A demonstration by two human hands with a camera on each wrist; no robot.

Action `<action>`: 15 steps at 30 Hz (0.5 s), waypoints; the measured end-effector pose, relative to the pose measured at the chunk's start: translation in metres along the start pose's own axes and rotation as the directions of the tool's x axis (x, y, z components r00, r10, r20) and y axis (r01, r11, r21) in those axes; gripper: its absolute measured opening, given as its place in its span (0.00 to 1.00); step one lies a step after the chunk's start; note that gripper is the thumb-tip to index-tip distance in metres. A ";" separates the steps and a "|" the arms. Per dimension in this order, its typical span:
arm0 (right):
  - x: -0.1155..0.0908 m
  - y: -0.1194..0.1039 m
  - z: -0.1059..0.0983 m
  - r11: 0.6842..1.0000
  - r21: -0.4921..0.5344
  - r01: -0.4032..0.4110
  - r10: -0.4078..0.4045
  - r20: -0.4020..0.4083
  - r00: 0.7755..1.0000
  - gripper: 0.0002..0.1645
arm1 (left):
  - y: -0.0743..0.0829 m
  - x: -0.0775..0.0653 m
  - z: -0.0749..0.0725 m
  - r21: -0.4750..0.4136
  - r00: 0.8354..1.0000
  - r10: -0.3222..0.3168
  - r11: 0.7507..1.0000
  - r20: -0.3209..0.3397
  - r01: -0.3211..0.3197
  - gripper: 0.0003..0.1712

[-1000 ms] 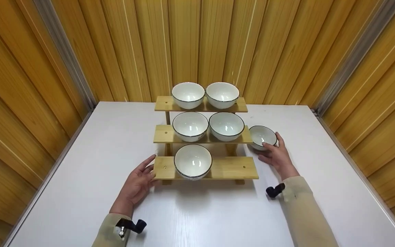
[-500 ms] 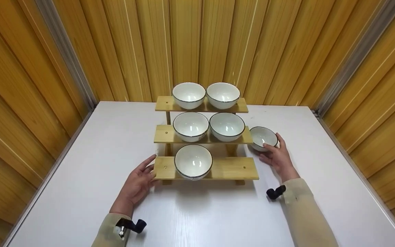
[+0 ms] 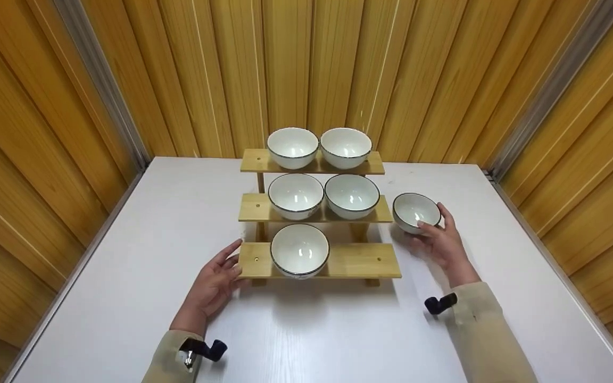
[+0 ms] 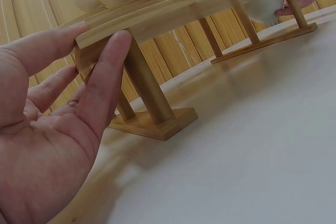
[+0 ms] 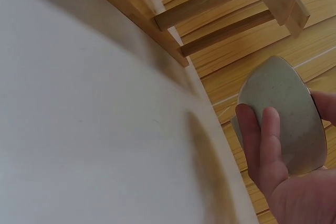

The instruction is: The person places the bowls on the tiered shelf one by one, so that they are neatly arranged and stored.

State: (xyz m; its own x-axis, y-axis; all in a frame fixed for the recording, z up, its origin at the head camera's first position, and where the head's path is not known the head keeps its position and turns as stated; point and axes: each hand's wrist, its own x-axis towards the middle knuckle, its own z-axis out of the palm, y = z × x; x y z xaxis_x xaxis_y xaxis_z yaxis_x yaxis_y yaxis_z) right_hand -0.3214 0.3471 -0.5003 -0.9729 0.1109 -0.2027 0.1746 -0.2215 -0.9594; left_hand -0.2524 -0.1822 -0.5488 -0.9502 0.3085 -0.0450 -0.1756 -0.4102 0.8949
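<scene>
My right hand (image 3: 442, 247) grips a small white bowl (image 3: 413, 211) with a dark rim, to the right of the tiered wooden stand (image 3: 357, 260). In the right wrist view the bowl (image 5: 286, 114) is raised off the table, with two fingers (image 5: 270, 135) against its outside and its shadow below. My left hand (image 3: 213, 284) holds the left end of the stand's lowest shelf. Its digits bracket the board end (image 4: 100, 38) in the left wrist view. On that shelf sits one bowl (image 3: 300, 250), left of centre, with bare board to its right.
Two bowls stand side by side on the middle shelf, a left one (image 3: 296, 196) and a right one (image 3: 351, 196). The top shelf carries another pair, left (image 3: 292, 148) and right (image 3: 345, 148). Wood-patterned walls (image 3: 333, 64) enclose the white table (image 3: 338, 335) behind and at both sides.
My right hand has lifted the bowl and shifted it slightly right, away from the stand. The left hand and the bowls on the shelves stay put.
</scene>
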 end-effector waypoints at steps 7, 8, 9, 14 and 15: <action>-0.021 -0.014 -0.003 0.999 -0.028 0.030 -0.028 0.065 0.997 0.57 | -0.001 -0.001 -0.001 0.003 1.000 0.003 1.000 0.004 -0.003 0.42; -0.024 -0.016 -0.004 0.999 -0.034 0.032 -0.029 0.073 0.997 0.57 | -0.001 0.000 -0.001 0.004 1.000 0.004 1.000 0.005 -0.005 0.42; -0.027 -0.018 -0.004 0.999 -0.032 0.033 -0.031 0.081 0.996 0.57 | -0.001 0.000 -0.001 0.005 1.000 0.007 1.000 0.007 -0.007 0.42; -0.043 -0.027 -0.004 0.998 -0.031 0.053 -0.049 0.131 0.990 0.55 | -0.001 0.000 -0.001 0.023 1.000 0.009 1.000 0.003 -0.009 0.42; -0.046 -0.029 -0.004 0.998 -0.027 0.058 -0.054 0.139 0.989 0.55 | -0.001 0.000 0.000 0.022 1.000 0.006 1.000 -0.001 -0.006 0.42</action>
State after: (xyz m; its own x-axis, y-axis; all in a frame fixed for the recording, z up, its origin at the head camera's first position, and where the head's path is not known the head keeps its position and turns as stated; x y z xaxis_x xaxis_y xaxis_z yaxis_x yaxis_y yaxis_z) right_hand -0.2807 0.3522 -0.4639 -0.9925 -0.0134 -0.1214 0.1218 -0.1882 -0.9746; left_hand -0.2523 -0.1820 -0.5498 -0.9513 0.3055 -0.0404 -0.1645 -0.3925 0.9049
